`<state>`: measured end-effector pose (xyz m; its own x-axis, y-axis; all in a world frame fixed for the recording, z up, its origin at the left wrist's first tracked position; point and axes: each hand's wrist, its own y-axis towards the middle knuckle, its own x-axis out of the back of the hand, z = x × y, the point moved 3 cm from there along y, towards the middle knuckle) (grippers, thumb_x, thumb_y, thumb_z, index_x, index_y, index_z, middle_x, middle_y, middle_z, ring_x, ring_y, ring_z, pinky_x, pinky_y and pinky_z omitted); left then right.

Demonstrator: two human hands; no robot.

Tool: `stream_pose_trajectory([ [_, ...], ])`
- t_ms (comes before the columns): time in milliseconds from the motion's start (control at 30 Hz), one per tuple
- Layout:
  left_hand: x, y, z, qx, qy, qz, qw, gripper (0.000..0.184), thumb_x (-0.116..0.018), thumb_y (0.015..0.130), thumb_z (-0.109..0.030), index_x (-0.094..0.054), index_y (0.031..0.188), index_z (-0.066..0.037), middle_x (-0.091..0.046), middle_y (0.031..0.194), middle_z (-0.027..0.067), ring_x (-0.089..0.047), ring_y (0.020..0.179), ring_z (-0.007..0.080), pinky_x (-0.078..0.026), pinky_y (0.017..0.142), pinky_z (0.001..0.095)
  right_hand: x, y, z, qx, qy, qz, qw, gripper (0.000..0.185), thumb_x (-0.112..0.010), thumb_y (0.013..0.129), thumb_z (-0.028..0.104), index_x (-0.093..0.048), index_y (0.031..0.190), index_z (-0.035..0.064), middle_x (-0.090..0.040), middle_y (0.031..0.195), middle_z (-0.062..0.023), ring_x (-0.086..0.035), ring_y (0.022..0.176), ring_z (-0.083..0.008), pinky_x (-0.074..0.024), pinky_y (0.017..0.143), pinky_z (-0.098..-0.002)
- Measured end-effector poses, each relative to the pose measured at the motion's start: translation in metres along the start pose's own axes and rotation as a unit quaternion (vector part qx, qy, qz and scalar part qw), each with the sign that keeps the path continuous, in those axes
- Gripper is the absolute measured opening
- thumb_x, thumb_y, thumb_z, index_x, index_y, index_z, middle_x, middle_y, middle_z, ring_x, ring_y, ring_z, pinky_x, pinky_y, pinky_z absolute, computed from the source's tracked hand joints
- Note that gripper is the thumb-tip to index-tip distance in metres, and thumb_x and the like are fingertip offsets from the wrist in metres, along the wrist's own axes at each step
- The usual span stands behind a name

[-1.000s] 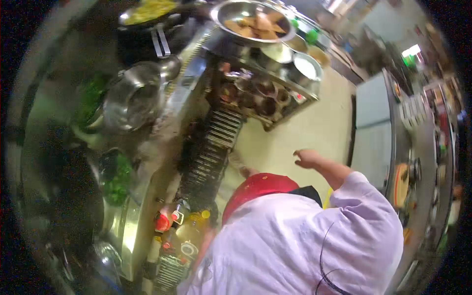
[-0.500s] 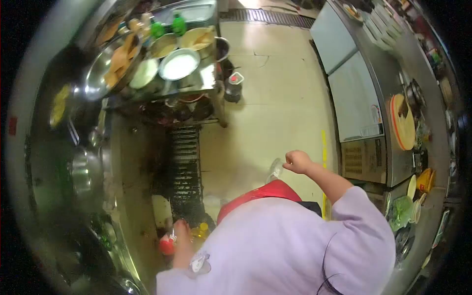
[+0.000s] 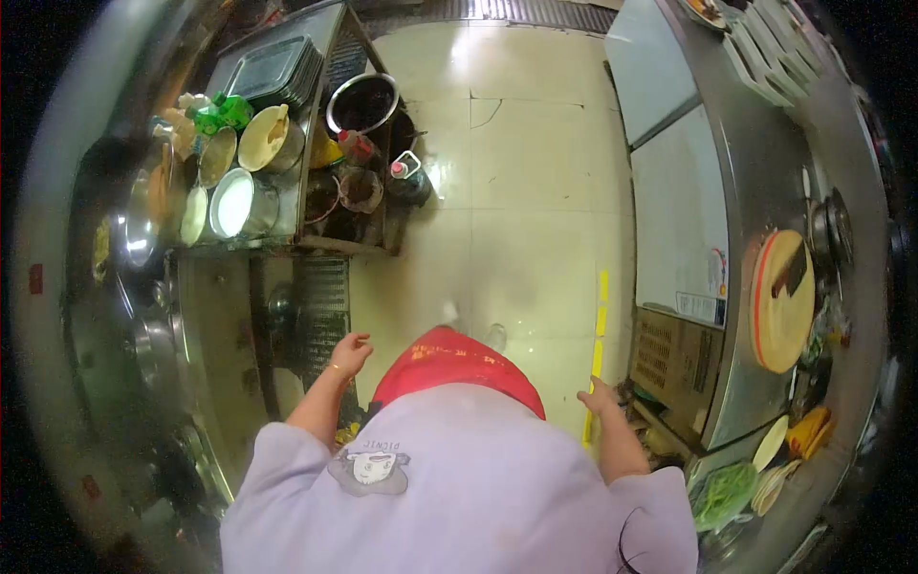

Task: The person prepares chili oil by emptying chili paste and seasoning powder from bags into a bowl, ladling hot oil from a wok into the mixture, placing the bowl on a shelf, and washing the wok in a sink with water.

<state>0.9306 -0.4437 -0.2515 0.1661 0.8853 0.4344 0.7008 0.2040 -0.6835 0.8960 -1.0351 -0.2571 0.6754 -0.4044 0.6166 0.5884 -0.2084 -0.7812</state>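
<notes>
My left hand (image 3: 351, 353), a gold-coloured band at its wrist, hangs in the air left of the red apron (image 3: 454, 362). Its fingers are slightly curled but apart, with nothing in them. On the other side, my right hand (image 3: 600, 394) is out past the apron, above the floor by the yellow floor line (image 3: 600, 330). Its fingers are loosely spread and hold nothing. Neither hand touches anything.
A metal rack at left carries stacked trays (image 3: 271, 69), a pot of white contents (image 3: 232, 203) and bowls. A dark bottle (image 3: 410, 180) stands beside it. Along the right runs a steel counter with a round cutting board (image 3: 784, 301); stove pans line the far left.
The view has turned from the stove toward the aisle. My left hand has come up beside the apron; my right hand has lowered and its curled fingers have loosened.
</notes>
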Motion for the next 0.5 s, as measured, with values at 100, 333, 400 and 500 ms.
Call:
stream_pose_trajectory([
  [100,-0.001,0.023,-0.039,0.033,0.055,0.005,0.998,0.046,-0.062,0.076,-0.018,-0.053,0.118,-0.002,-0.064,0.096,0.0132,-0.061,0.086,0.0197,-0.048,0.077,0.0295,0.013,0.051,0.016,-0.027,0.163,0.0,0.986,0.056,-0.063,0.073,0.031,-0.053,0.12,0.0024,-0.059,0.109,-0.0203,-0.057,0.104,-0.0289,-0.0436,0.09,-0.0359],
  [333,0.022,0.199,-0.113,-0.038,-0.067,-0.233,0.969,0.046,-0.061,0.075,-0.015,-0.053,0.117,-0.001,-0.064,0.09,0.0108,-0.061,0.08,0.0189,-0.048,0.073,0.0297,0.11,0.193,0.125,0.053,0.198,-0.035,0.978,0.041,-0.06,0.076,0.022,-0.059,0.111,0.0002,-0.064,0.094,-0.013,-0.061,0.086,-0.0201,-0.047,0.078,-0.0315],
  [400,0.033,0.273,-0.151,-0.08,-0.157,-0.284,0.943,0.044,-0.061,0.076,-0.013,-0.052,0.118,-0.001,-0.063,0.085,0.0073,-0.058,0.075,0.0145,-0.047,0.071,0.0272,0.157,0.243,0.171,0.085,0.189,-0.051,0.977,0.039,-0.06,0.078,0.022,-0.059,0.11,-0.0001,-0.064,0.091,-0.0117,-0.06,0.083,-0.018,-0.0468,0.075,-0.0307],
  [500,0.056,0.373,-0.243,-0.048,-0.254,-0.276,0.926,0.042,-0.061,0.08,-0.011,-0.051,0.119,0.001,-0.057,0.089,0.0018,-0.052,0.077,0.0096,-0.044,0.071,0.023,0.207,0.316,0.253,0.08,0.187,-0.055,0.978,0.037,-0.059,0.079,0.023,-0.06,0.108,-0.0004,-0.064,0.088,-0.0104,-0.059,0.081,-0.0168,-0.0468,0.074,-0.0304],
])
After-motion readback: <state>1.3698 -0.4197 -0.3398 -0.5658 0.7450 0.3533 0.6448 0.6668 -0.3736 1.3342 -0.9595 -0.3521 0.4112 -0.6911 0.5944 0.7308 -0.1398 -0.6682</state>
